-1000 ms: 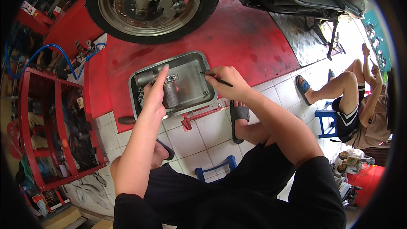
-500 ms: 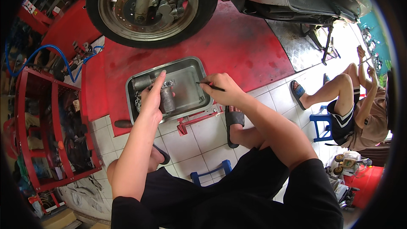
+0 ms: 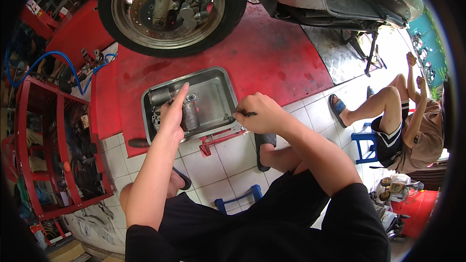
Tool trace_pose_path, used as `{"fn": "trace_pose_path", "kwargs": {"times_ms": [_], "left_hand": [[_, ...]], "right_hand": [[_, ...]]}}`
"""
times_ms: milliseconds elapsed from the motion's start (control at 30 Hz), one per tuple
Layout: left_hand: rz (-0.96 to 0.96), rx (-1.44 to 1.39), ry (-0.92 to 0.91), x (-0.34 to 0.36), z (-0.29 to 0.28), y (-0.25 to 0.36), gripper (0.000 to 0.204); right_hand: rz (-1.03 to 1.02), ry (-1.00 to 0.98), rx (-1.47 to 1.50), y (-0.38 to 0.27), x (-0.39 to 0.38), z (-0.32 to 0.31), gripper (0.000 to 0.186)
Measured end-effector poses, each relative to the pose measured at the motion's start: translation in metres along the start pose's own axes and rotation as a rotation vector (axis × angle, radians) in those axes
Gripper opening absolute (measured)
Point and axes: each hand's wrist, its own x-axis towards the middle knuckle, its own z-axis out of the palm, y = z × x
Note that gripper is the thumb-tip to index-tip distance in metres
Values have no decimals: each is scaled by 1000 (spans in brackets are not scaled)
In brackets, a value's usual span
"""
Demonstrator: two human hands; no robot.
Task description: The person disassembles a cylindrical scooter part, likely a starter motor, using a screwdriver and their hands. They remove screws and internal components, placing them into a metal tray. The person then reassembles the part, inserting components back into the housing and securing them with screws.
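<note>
A grey metal tray point(image 3: 219, 87) lies on the red lift platform below the front wheel. My left hand point(image 3: 172, 114) reaches into it and grips a grey metal brake part point(image 3: 190, 115), with a second cylindrical metal piece point(image 3: 159, 97) lying at the tray's left end. My right hand point(image 3: 259, 113) hovers at the tray's right rim, closed around a thin dark tool point(image 3: 246, 114) whose tip points left toward the part.
A scooter's front wheel point(image 3: 170, 9) with brake disc stands above the tray. A red tool cart point(image 3: 53, 150) is on my left. A seated person point(image 3: 403, 126) on a blue stool is at right. A small blue stool point(image 3: 238, 199) sits under me, and a red bracket point(image 3: 218, 138) lies on the tiles.
My right hand has drawn back from over the tray to its right rim, taking the thin tool with it. My left hand keeps its hold on the metal part.
</note>
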Motion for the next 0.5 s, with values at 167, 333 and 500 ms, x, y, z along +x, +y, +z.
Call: {"fn": "trace_pose_path", "kwargs": {"times_ms": [167,333,500], "left_hand": [[0,4,-9,1,0,-1,46],[-15,-49,-17,-4,4,2,44],[-14,-55,-7,-4,5,3,46]], "right_hand": [[-18,-11,-13,-10,-8,-10,22],[58,15,116,-13,-8,-19,22],[56,60,154,-10,-9,-24,22]]}}
